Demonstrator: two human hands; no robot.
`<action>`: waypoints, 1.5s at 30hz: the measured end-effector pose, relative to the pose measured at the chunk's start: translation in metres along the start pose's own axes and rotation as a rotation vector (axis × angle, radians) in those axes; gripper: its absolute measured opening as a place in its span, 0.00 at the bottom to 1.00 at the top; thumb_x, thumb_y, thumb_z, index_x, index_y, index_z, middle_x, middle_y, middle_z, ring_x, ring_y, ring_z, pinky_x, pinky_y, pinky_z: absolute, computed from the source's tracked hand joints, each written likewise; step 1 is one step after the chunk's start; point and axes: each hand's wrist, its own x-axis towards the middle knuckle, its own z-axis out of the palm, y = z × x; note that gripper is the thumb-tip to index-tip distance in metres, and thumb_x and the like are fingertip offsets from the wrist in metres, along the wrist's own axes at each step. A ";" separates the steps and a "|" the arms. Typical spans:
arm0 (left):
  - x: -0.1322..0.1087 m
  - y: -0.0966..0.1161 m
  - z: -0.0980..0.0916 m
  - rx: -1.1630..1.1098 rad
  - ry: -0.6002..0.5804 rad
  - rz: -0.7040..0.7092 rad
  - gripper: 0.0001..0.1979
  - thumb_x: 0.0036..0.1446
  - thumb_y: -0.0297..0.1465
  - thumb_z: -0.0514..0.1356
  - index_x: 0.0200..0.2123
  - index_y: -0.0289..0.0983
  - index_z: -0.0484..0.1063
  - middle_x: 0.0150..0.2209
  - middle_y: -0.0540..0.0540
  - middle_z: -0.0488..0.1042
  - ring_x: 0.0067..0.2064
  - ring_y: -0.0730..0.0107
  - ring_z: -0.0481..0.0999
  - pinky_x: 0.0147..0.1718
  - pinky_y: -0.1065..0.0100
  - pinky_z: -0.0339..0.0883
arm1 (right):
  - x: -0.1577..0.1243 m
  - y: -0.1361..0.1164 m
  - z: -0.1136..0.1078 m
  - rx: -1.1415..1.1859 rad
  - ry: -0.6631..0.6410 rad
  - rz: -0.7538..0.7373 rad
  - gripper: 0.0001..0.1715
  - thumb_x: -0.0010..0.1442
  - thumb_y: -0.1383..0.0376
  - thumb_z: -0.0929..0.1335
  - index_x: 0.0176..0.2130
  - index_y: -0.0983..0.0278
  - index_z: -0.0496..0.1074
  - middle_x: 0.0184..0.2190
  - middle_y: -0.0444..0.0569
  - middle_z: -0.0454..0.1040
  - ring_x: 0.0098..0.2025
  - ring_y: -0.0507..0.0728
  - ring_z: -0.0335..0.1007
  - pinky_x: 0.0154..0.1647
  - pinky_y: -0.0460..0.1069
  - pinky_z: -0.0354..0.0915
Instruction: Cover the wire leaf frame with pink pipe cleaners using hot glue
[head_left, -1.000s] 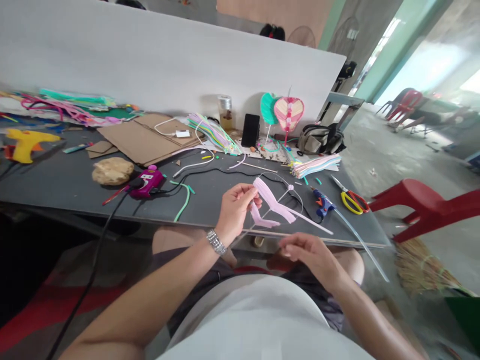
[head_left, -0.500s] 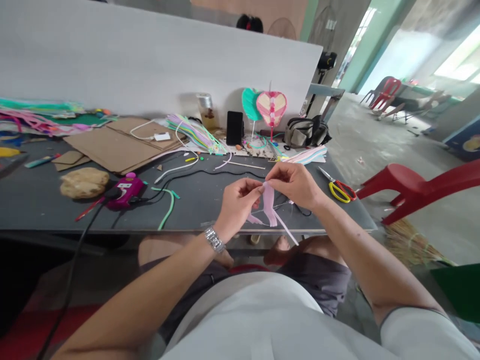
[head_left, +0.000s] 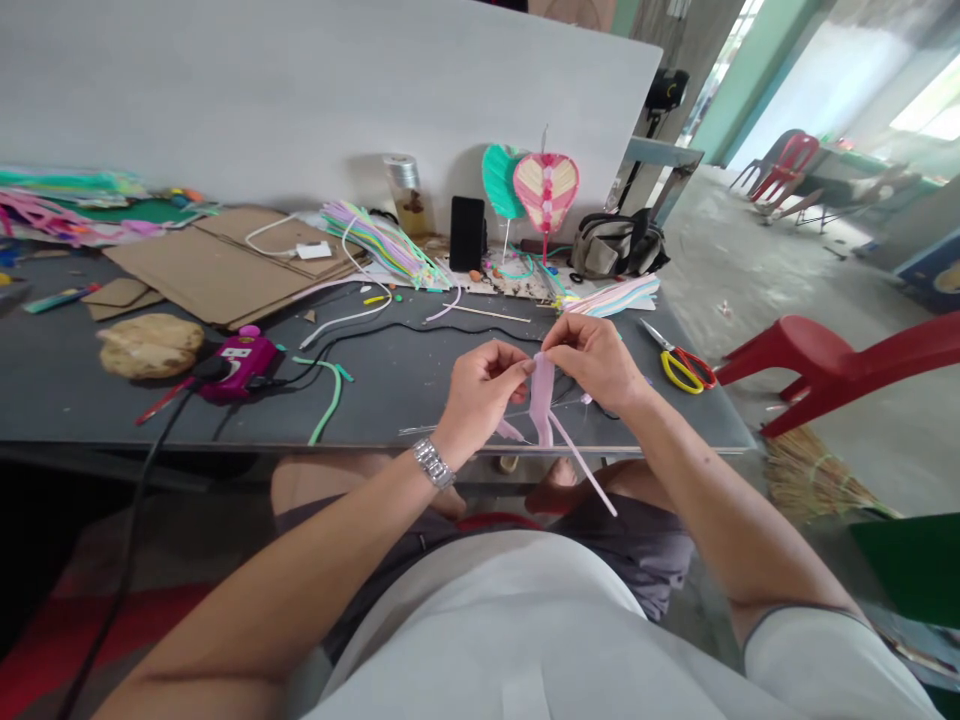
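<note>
Flat lilac strip [head_left: 541, 390], hanging lengthwise, slightly bent, narrow strand [head_left: 585, 466] slanting away

Free tabletop [head_left: 386, 395] leftward, black cable [head_left: 403, 325] beyond

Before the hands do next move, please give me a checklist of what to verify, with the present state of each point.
1. Left hand at the top of the pink strip: ok, fingers bent around it.
2. Right hand at the same top end: ok, close beside the left.
3. Firmness of both pinches: cannot tell.
4. Narrow pink tail kept behind the front edge of the table: not ok, it crosses the edge in this view.
5. Scissors apart from both hands: ok.
</note>
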 end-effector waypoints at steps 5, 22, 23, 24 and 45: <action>-0.001 -0.002 0.001 0.015 -0.014 -0.011 0.17 0.45 0.40 0.75 0.27 0.34 0.75 0.23 0.52 0.73 0.23 0.76 0.71 0.24 0.73 0.69 | -0.002 0.004 -0.001 0.009 -0.010 0.009 0.03 0.45 0.65 0.67 0.25 0.62 0.71 0.20 0.40 0.68 0.25 0.50 0.59 0.26 0.47 0.55; -0.001 0.007 -0.005 0.221 0.009 0.095 0.07 0.52 0.33 0.68 0.27 0.36 0.76 0.24 0.49 0.75 0.26 0.71 0.74 0.27 0.70 0.68 | 0.009 0.002 -0.011 -0.031 -0.149 -0.075 0.03 0.47 0.65 0.70 0.26 0.64 0.72 0.22 0.41 0.71 0.25 0.50 0.61 0.27 0.47 0.57; -0.001 0.006 -0.005 0.224 0.007 0.096 0.07 0.52 0.33 0.67 0.27 0.36 0.76 0.24 0.49 0.75 0.27 0.71 0.74 0.27 0.70 0.68 | 0.008 0.003 -0.010 -0.019 -0.145 -0.069 0.03 0.47 0.66 0.69 0.26 0.64 0.72 0.22 0.41 0.70 0.25 0.50 0.61 0.27 0.47 0.57; -0.001 0.005 -0.005 0.226 0.004 0.096 0.07 0.52 0.33 0.67 0.27 0.36 0.75 0.25 0.49 0.75 0.27 0.71 0.74 0.27 0.70 0.68 | 0.008 0.003 -0.009 -0.004 -0.143 -0.058 0.03 0.47 0.66 0.69 0.26 0.64 0.72 0.22 0.41 0.70 0.25 0.49 0.61 0.26 0.46 0.57; 0.004 0.006 -0.010 0.235 -0.099 0.096 0.07 0.54 0.33 0.66 0.28 0.37 0.74 0.25 0.49 0.75 0.28 0.69 0.75 0.29 0.68 0.71 | 0.004 0.004 -0.017 0.121 -0.166 0.046 0.07 0.49 0.63 0.73 0.30 0.64 0.75 0.23 0.41 0.73 0.24 0.50 0.63 0.25 0.46 0.60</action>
